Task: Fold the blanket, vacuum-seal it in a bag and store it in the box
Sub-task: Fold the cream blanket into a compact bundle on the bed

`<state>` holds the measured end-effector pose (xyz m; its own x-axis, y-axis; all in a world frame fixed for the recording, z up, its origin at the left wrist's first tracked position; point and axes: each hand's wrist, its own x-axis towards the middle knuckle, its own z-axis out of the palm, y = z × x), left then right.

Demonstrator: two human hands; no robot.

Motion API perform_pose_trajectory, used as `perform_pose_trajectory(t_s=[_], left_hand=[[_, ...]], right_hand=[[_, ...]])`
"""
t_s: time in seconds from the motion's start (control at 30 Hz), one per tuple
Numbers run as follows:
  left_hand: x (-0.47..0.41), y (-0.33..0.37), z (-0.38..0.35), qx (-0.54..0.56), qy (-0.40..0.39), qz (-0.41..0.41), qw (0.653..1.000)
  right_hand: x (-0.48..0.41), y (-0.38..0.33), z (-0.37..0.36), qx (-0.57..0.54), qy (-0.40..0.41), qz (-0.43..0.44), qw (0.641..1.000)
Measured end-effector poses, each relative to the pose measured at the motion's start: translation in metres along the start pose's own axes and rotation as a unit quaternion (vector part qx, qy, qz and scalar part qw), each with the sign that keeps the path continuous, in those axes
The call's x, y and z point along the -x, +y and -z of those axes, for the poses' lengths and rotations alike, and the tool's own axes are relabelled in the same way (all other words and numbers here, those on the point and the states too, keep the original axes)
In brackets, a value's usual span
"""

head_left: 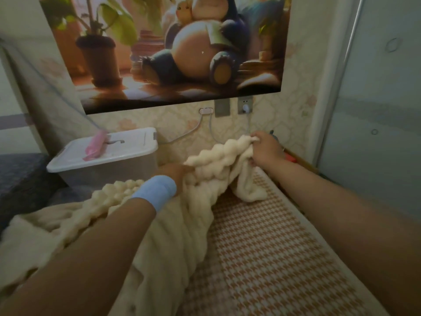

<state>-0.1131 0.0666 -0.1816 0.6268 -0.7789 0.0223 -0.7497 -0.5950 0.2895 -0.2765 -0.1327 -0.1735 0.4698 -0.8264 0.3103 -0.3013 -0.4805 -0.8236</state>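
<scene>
one cream blanket [200, 179] lying across the bed [273, 258], left hand [175, 173] and right hand [265, 148] both gripping its raised edge with fingers closed, one lidded white box [107, 156] sitting behind

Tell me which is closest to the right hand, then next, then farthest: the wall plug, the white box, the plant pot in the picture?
From the right hand:
1. Wall plug, just above it on the wall.
2. White box, off to the left.
3. Plant pot, high on the left in the poster.

Cartoon poster [173, 49] on wall; wall socket [245, 105] below; houndstooth bed cover [262, 247]; blue wristband [156, 190].
</scene>
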Motion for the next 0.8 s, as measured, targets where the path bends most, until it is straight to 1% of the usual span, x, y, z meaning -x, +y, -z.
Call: perform_pose_trajectory(t_s=[0.03, 0.07, 0.13, 0.17, 0.2, 0.23, 0.27, 0.3, 0.33, 0.37, 0.4, 0.43, 0.47, 0.5, 0.53, 0.57, 0.6, 0.67, 0.7, 0.73, 0.77, 0.8], left_hand=[[0.002, 0.009, 0.012, 0.073, 0.059, -0.015, 0.995], [0.005, 0.017, 0.027, 0.105, 0.137, -0.042, 0.984], [0.013, 0.029, 0.051, 0.078, 0.299, -0.102, 0.946], [0.015, 0.033, 0.057, 0.091, 0.356, -0.122, 0.922], [0.019, 0.04, 0.059, 0.137, 0.38, -0.123, 0.907], [0.026, 0.048, 0.059, 0.198, 0.345, -0.125, 0.909], [0.034, 0.056, 0.055, 0.251, 0.25, -0.142, 0.924], [0.042, 0.063, 0.048, 0.268, 0.098, -0.158, 0.945], [0.049, 0.068, 0.039, 0.235, -0.064, -0.166, 0.955], [0.055, 0.068, 0.028, 0.18, -0.196, -0.16, 0.951], [0.059, 0.067, 0.016, 0.13, -0.263, -0.149, 0.944], [0.06, 0.064, 0.005, 0.086, -0.249, -0.143, 0.954], [0.059, 0.059, -0.006, 0.045, -0.183, -0.134, 0.973], [0.059, 0.054, -0.017, -0.003, -0.1, -0.107, 0.989], [0.063, 0.048, -0.026, -0.06, -0.044, -0.055, 0.996], [0.065, 0.041, -0.037, -0.119, -0.034, -0.002, 0.992], [0.071, 0.034, -0.047, -0.163, -0.066, 0.047, 0.983], [0.081, 0.016, -0.066, -0.174, -0.151, 0.102, 0.968], [0.087, 0.01, -0.07, -0.162, -0.175, 0.104, 0.965], [0.092, 0.007, -0.072, -0.145, -0.18, 0.094, 0.968], [0.097, 0.004, -0.07, -0.122, -0.161, 0.08, 0.976], [0.101, 0.003, -0.066, -0.083, -0.125, 0.068, 0.986]], right_hand=[[-0.003, -0.005, 0.008, -0.004, 0.043, 0.019, 0.999], [-0.004, -0.01, 0.018, -0.004, 0.085, 0.042, 0.995], [-0.003, -0.014, 0.04, -0.001, 0.147, 0.092, 0.985], [-0.002, -0.013, 0.051, 0.011, 0.167, 0.114, 0.979], [0.0, -0.008, 0.061, 0.043, 0.176, 0.136, 0.974], [0.002, 0.0, 0.069, 0.103, 0.164, 0.146, 0.97], [0.005, 0.011, 0.076, 0.198, 0.122, 0.142, 0.962], [0.007, 0.024, 0.078, 0.31, 0.034, 0.113, 0.944], [0.015, 0.035, 0.079, 0.402, -0.083, 0.059, 0.91], [0.023, 0.048, 0.075, 0.466, -0.194, 0.003, 0.863], [0.034, 0.055, 0.071, 0.508, -0.268, -0.037, 0.818], [0.045, 0.061, 0.065, 0.524, -0.297, -0.051, 0.797], [0.056, 0.062, 0.058, 0.519, -0.3, -0.044, 0.799], [0.067, 0.064, 0.049, 0.498, -0.285, -0.011, 0.819], [0.081, 0.061, 0.04, 0.46, -0.275, 0.031, 0.844], [0.093, 0.057, 0.031, 0.41, -0.286, 0.067, 0.864], [0.107, 0.05, 0.021, 0.366, -0.314, 0.095, 0.871], [0.13, 0.047, -0.001, 0.334, -0.389, 0.134, 0.848], [0.139, 0.048, -0.013, 0.336, -0.414, 0.14, 0.834], [0.148, 0.054, -0.026, 0.342, -0.431, 0.143, 0.823], [0.155, 0.059, -0.036, 0.339, -0.437, 0.146, 0.82], [0.162, 0.063, -0.041, 0.333, -0.427, 0.153, 0.827]])
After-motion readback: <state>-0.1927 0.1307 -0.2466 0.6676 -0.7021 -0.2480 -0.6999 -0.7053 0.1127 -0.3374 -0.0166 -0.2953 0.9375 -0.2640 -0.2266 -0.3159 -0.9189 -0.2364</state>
